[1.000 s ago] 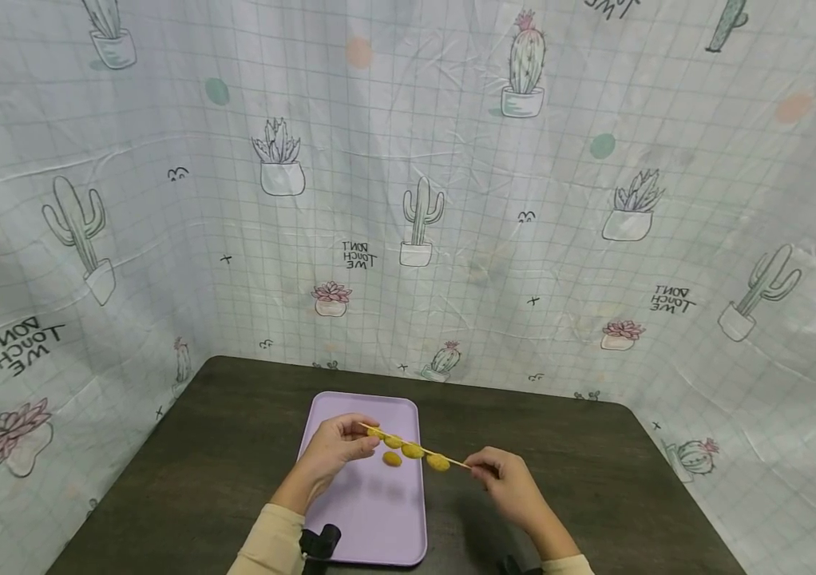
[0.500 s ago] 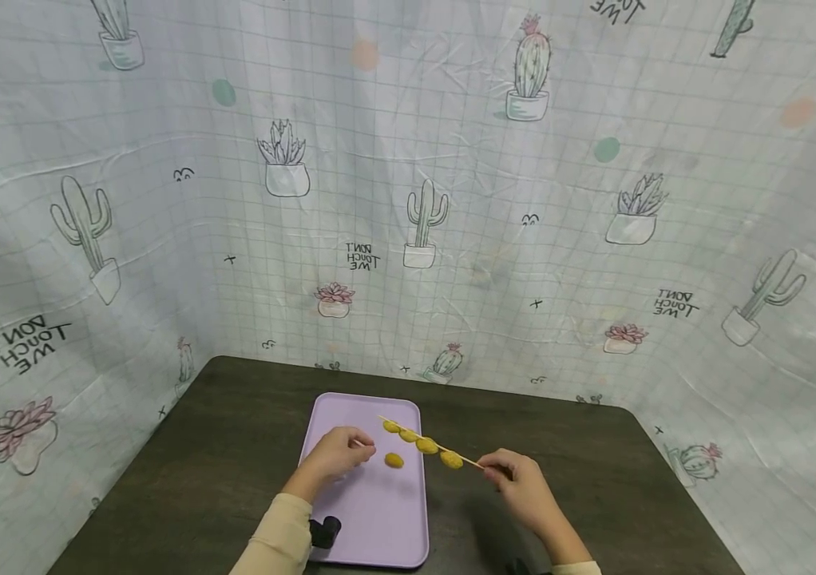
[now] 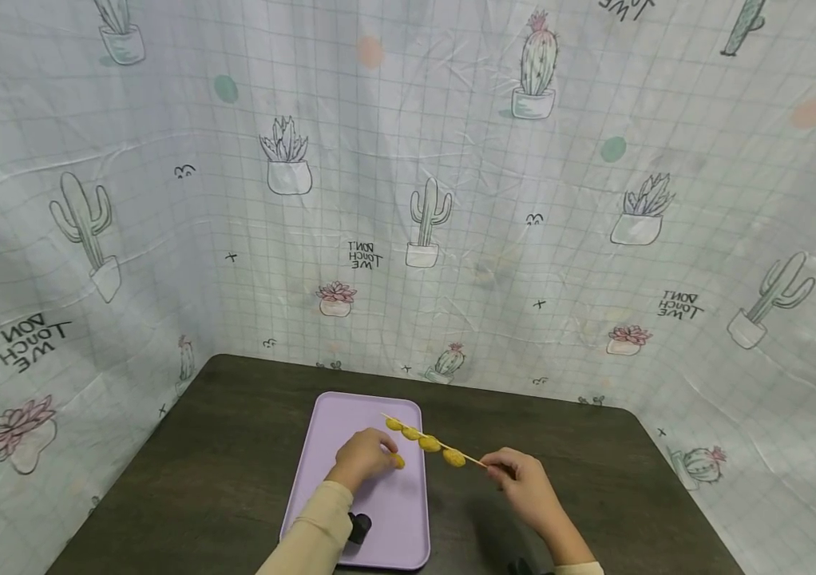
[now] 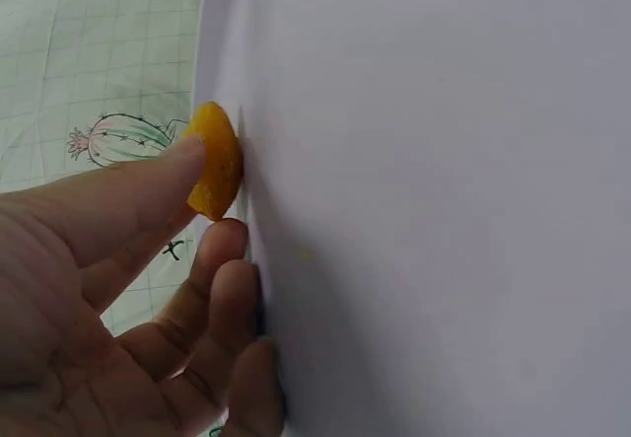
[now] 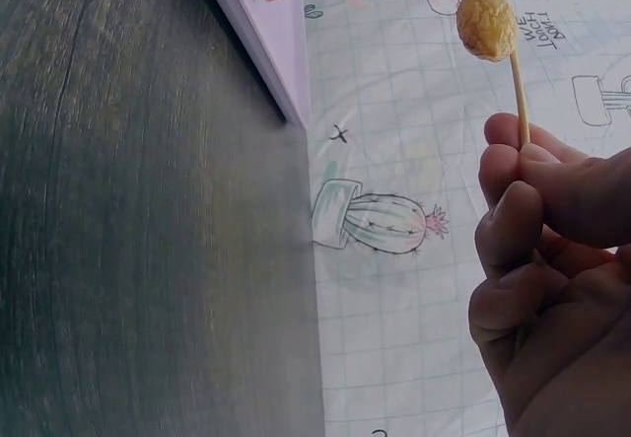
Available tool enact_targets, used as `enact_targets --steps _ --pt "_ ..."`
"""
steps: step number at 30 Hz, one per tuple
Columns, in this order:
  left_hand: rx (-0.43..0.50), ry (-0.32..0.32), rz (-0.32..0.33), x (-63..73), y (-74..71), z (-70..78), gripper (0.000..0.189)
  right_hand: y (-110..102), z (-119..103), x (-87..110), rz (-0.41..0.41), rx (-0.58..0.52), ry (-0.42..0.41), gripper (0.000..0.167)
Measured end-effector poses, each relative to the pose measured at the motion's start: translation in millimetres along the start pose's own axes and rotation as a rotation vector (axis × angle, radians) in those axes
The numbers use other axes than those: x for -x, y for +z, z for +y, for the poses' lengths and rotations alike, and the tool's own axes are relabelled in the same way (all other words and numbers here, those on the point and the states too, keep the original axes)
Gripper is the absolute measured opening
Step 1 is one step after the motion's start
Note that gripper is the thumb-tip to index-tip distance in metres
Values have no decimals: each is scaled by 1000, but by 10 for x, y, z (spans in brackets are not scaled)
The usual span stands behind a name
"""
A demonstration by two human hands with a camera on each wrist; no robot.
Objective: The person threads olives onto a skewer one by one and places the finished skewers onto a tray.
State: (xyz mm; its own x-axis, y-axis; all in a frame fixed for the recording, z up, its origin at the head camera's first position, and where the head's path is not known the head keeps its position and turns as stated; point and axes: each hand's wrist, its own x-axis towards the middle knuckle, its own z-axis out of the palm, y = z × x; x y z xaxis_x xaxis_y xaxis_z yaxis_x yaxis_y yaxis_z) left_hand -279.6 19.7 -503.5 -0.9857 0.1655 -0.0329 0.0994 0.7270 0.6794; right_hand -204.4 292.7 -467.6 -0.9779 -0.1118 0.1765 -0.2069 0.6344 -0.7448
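A thin wooden skewer (image 5: 522,87) is pinched near its bare end by my right hand (image 3: 520,483). Several wrinkled, golden-yellow food balls (image 3: 429,444) are threaded along it, and its pointed tip slants up to the left over the lilac tray (image 3: 379,543). One loose yellow ball (image 4: 219,166) lies on the tray's right half, and my left hand (image 3: 363,457) pinches it between thumb and fingers. In the left wrist view the thumb covers part of the ball, its other fingers lying low along the tray surface.
The tray lies lengthwise on a dark wooden table (image 3: 559,447). A pale curtain (image 3: 480,303) printed with cacti surrounds the table's back and sides. Black camera mount (image 3: 358,527) shows at the left wrist, over the tray.
My left hand has let go of the skewer's tip end, dropped to the tray and taken the loose ball. My right hand has drawn the skewer slightly to the right.
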Motion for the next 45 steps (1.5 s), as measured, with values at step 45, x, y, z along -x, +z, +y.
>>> enact_targets --steps 45 --pt "429 246 156 215 -500 -351 18 25 66 57 -100 47 -19 13"
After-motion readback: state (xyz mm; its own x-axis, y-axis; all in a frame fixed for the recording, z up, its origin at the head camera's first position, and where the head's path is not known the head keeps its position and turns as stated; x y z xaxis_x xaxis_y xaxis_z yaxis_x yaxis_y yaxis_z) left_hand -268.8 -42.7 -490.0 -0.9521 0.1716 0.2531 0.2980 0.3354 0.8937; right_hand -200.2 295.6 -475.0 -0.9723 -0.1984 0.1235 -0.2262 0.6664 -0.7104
